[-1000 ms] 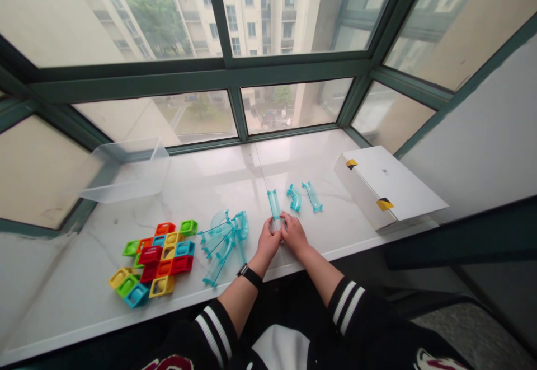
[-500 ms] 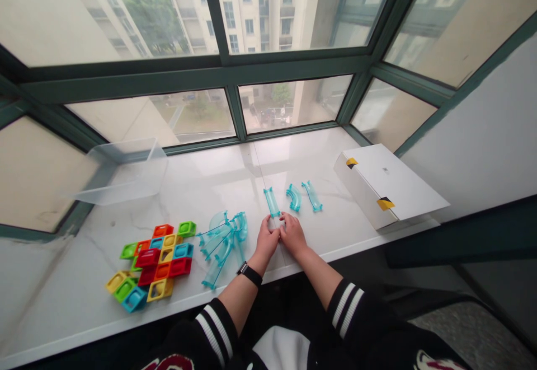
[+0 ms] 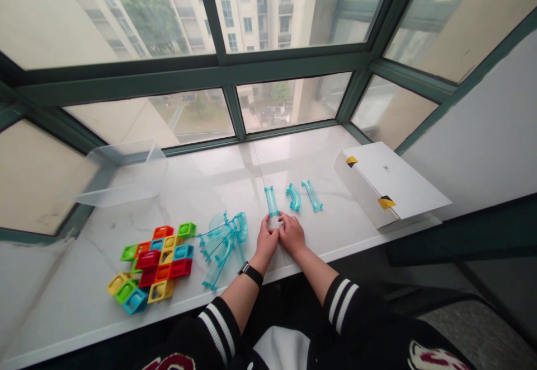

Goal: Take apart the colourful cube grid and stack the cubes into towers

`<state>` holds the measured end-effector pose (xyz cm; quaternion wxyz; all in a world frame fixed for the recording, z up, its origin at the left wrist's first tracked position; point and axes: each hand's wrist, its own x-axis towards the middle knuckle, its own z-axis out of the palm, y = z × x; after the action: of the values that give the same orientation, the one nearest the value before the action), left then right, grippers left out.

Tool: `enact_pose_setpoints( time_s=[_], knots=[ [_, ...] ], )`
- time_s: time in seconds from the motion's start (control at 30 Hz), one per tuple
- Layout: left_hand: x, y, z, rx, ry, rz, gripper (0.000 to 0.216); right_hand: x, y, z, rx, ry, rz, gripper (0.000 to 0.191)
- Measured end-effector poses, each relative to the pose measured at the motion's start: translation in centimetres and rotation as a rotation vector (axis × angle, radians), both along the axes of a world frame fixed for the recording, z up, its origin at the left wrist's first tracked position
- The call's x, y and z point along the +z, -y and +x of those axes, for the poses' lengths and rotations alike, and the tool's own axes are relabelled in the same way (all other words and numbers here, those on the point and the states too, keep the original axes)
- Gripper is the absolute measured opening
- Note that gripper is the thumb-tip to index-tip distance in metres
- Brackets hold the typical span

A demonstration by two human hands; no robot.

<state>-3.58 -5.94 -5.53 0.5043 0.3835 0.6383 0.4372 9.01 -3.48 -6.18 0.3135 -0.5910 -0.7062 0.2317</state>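
A straight translucent blue track piece [image 3: 272, 201] lies on the white countertop, pointing away from me. At its near end, my left hand [image 3: 267, 242] has its fingers curled with the fingertips against the left side. My right hand [image 3: 292, 233] is closed likewise, fingertips on the right side of that end, the thumbs meeting below it. My fingers partly hide the near end. To the right lie a curved blue track piece [image 3: 294, 197] and another straight track piece [image 3: 312, 196]. Left of my hands is a heap of similar blue track pieces [image 3: 224, 241].
Colourful hollow blocks [image 3: 163, 272], several of them, sit together at the left. Behind them stands a clear plastic bin [image 3: 138, 177]. A white box [image 3: 390, 182] with yellow-black tape is at the right. Windows [image 3: 293, 101] border the white countertop [image 3: 201, 177].
The straight track piece between my hands has turned slightly and now points more directly away from me. My hands have barely moved. The other pieces lie as before.
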Motion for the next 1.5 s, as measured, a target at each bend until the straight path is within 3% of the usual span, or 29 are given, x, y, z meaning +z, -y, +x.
enact_pose_setpoints(
  time_s=[0.77, 1.5],
  knots=[
    [-1.5, -0.4, -0.4, 0.028, 0.05, 0.014, 0.077, -0.6, -0.5, -0.2, -0.001, 0.038, 0.007, 0.055],
    [-1.5, -0.3, -0.3, 0.027, 0.054, 0.03, 0.076, -0.6, -0.6, -0.2, -0.022, 0.053, 0.011, 0.048]
  ],
)
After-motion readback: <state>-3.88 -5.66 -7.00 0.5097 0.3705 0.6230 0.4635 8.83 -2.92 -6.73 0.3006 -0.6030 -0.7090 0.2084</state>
